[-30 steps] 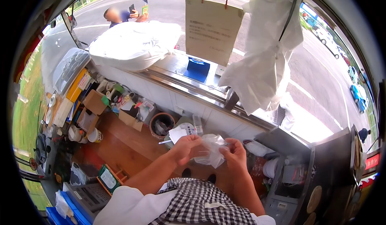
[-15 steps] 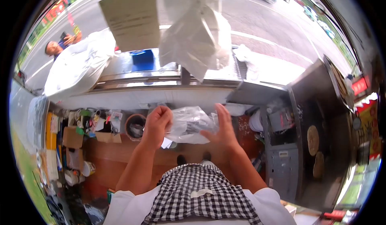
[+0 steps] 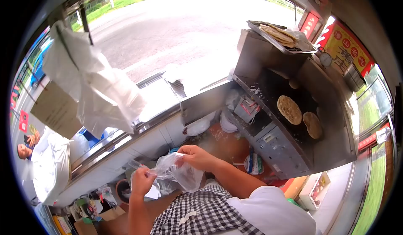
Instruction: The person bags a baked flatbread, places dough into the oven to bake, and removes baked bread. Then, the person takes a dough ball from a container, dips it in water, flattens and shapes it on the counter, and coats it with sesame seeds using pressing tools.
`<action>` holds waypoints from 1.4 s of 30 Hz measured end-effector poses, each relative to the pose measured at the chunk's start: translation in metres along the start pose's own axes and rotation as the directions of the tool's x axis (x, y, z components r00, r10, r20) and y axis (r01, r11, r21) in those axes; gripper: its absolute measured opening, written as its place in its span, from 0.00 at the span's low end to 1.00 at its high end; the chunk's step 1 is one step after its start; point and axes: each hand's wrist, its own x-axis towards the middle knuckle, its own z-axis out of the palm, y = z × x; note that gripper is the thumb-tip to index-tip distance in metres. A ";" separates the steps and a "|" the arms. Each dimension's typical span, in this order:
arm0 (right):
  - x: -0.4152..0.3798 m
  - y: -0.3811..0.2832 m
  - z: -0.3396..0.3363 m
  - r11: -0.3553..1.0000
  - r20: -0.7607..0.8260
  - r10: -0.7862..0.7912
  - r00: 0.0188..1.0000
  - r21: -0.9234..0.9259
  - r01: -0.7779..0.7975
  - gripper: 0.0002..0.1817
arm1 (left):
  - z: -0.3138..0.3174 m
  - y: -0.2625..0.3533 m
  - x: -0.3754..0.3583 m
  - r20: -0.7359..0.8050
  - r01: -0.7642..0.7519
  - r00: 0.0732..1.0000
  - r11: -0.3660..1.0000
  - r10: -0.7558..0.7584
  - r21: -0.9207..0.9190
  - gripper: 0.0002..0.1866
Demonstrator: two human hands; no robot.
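A clear, thin plastic bag (image 3: 187, 177) hangs in front of the checked apron, between my two hands. With fingers pinched together, my left hand (image 3: 142, 181) grips the bag's left edge. My right hand (image 3: 198, 157) is closed on the upper part of the bag, slightly higher and to the right. The plastic is crumpled near the fingers and hangs loose below. I cannot make out anything inside it.
Two round flatbreads (image 3: 289, 110) lie on the dark griddle (image 3: 268, 82) at right. Above it, a metal tray (image 3: 312, 50) bears more flatbreads. White plastic bags (image 3: 100, 88) hang at upper left. A person (image 3: 24, 151) stands outside at far left. A white box (image 3: 315, 191) sits lower right.
My view has swung right, towards the griddle. My right hand, earlier spread beside the bag, is now closed on it. The bag has gone from spread out to gathered and hanging.
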 end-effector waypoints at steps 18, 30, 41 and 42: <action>-0.043 -0.004 -0.133 0.302 0.540 -0.236 0.808 0.831 -0.467 0.22 | 0.049 0.155 0.185 0.164 0.111 0.958 0.224 0.234 -0.968 0.32; -0.063 -0.061 -0.212 0.627 0.189 -0.643 0.742 0.686 0.369 0.40 | 0.170 0.243 0.207 0.796 0.575 0.543 0.574 0.266 -0.584 0.23; -0.184 -0.192 -0.361 0.255 -0.471 -0.813 0.342 0.240 0.937 0.47 | 0.167 0.260 0.188 0.765 0.407 0.609 0.745 0.210 -0.528 0.19; -0.186 -0.206 -0.383 0.321 -0.501 -0.827 0.254 -0.050 0.946 0.43 | 0.167 0.249 0.187 0.751 0.417 0.639 0.744 0.168 -0.522 0.18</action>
